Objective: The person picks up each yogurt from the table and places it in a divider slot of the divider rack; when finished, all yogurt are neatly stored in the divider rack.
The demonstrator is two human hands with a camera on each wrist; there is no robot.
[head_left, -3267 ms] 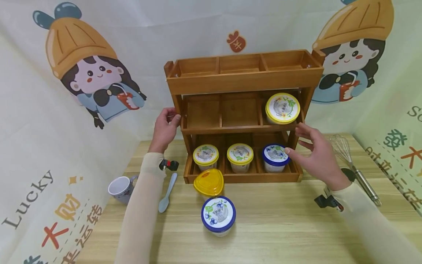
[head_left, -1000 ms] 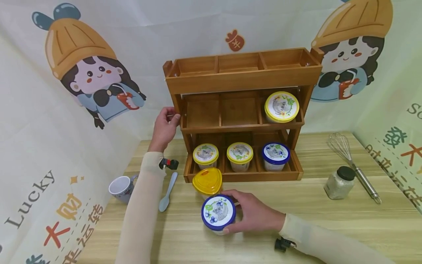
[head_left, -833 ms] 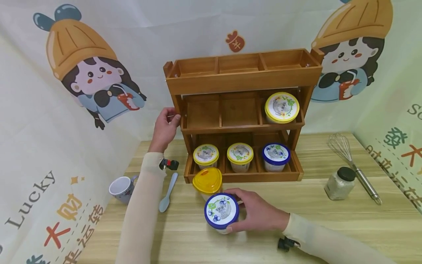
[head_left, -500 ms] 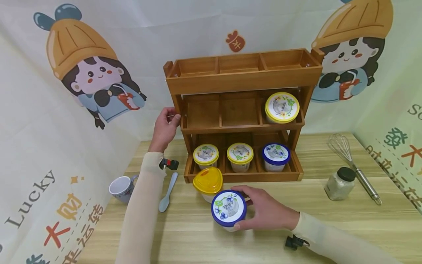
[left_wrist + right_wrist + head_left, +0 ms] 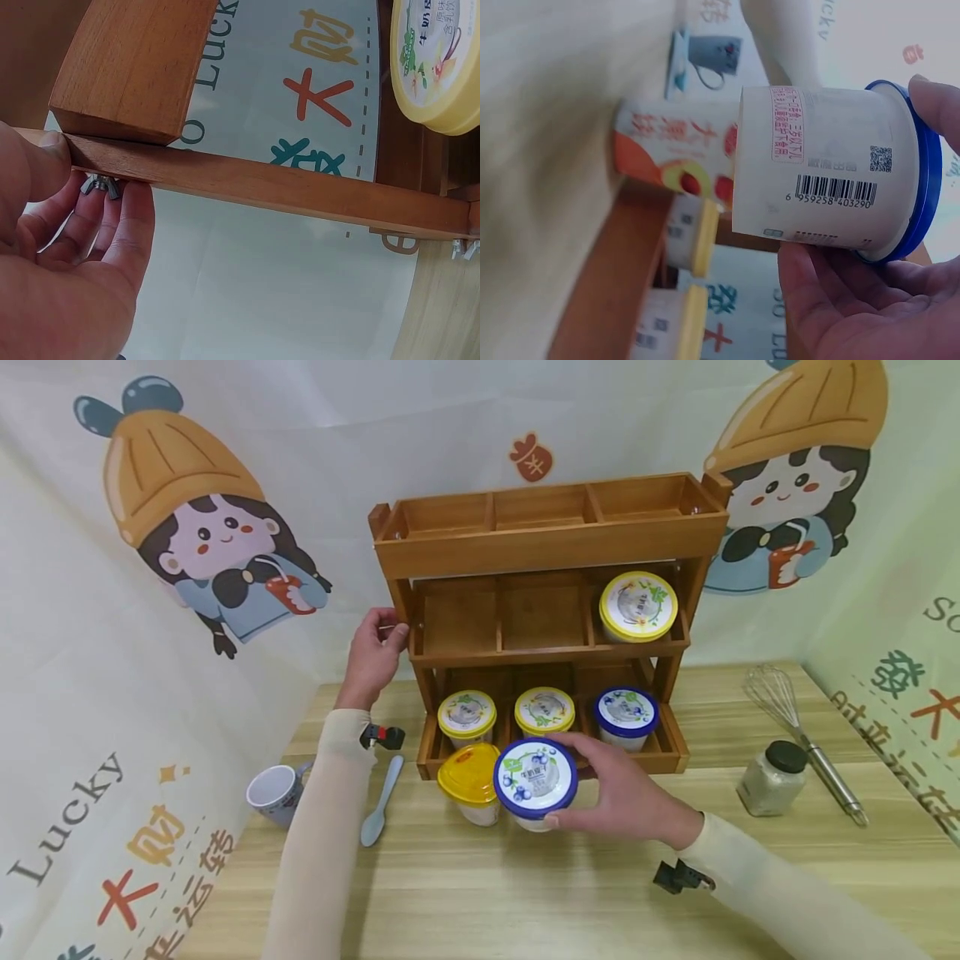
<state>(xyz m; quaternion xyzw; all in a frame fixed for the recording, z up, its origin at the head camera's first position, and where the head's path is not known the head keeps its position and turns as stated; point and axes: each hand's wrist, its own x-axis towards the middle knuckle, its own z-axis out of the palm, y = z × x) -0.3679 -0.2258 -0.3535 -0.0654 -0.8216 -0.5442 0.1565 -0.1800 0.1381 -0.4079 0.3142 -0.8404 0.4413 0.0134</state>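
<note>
My right hand (image 5: 870,300) grips a blue-lidded cup (image 5: 821,172), barcode facing the camera. A mug (image 5: 714,54) stands beyond, blurred.

Blue-lidded cup (image 5: 535,781): white body with barcode, lid on, upright, lifted clear of the worktop (image 5: 525,893), before the rack's (image 5: 551,539) bottom tier, just beside the yellow-lidded tub (image 5: 468,781).
</note>
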